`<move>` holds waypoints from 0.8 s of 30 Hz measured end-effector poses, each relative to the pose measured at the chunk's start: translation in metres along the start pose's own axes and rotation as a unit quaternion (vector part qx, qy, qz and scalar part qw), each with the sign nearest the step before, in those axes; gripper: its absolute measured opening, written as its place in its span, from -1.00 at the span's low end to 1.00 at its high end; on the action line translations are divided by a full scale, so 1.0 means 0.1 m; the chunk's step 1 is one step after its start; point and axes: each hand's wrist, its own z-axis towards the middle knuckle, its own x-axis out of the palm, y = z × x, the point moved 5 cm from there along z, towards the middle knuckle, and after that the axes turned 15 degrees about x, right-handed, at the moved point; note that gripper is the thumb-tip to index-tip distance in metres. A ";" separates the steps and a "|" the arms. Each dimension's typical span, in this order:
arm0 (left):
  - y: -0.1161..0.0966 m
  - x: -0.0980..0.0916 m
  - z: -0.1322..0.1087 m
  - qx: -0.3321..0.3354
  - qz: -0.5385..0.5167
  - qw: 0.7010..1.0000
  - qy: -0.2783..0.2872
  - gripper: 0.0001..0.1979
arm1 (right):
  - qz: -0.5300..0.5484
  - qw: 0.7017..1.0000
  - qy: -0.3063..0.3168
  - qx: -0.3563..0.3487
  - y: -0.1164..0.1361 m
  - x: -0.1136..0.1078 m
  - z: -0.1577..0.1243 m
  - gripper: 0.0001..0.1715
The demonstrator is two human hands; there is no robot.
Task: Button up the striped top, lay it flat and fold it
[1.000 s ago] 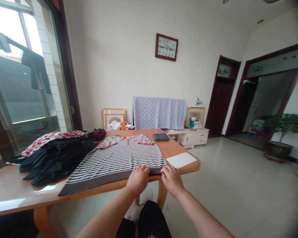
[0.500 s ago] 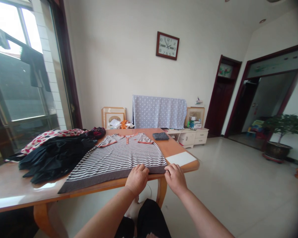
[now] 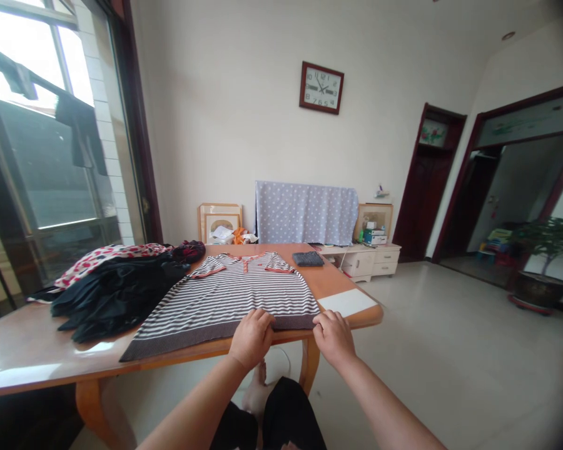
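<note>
A striped short-sleeved shirt (image 3: 244, 287) with orange trim lies flat on the wooden table (image 3: 23, 337), its dark hem along the near edge. My left hand (image 3: 253, 337) has its fingers closed on the hem, right of its middle. At the hem's right corner, my right hand (image 3: 333, 336) pinches the cloth. The fingertips of both hands are partly hidden by the hands themselves.
Left of the shirt is a heap of dark clothes (image 3: 117, 294) with a red-patterned cloth (image 3: 110, 257) on top. A folded dark cloth (image 3: 308, 259) and a white sheet (image 3: 348, 303) lie toward the table's right side.
My left hand has moved slightly left along the hem. My right hand stays at the corner. The whole view has shifted a little, so the room appears farther right.
</note>
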 end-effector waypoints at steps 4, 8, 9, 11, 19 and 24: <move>0.27 -0.16 -0.14 -0.051 0.006 0.999 -0.008 -0.77 | 0.038 0.999 0.019 -0.032 0.25 -0.01 0.06 -0.75; 0.41 -0.24 -0.28 -0.081 0.013 0.997 0.001 -0.76 | 0.075 0.993 0.053 -0.071 0.62 0.05 0.07 -0.71; 0.42 -0.24 -0.30 -0.084 0.012 0.996 0.005 -0.76 | 0.080 0.992 0.064 -0.078 0.71 0.09 0.06 -0.71; 0.42 -0.24 -0.35 -0.087 0.007 0.996 0.009 -0.75 | 0.087 0.988 0.088 -0.092 0.88 0.16 0.04 -0.71; 0.43 -0.24 -0.43 -0.080 -0.016 0.997 -0.011 -0.76 | 0.052 0.980 0.138 -0.135 1.18 0.36 -0.01 -0.84; 0.45 -0.23 -0.45 -0.095 -0.014 0.995 -0.009 -0.79 | 0.029 0.978 0.150 -0.142 1.20 0.37 0.03 -0.82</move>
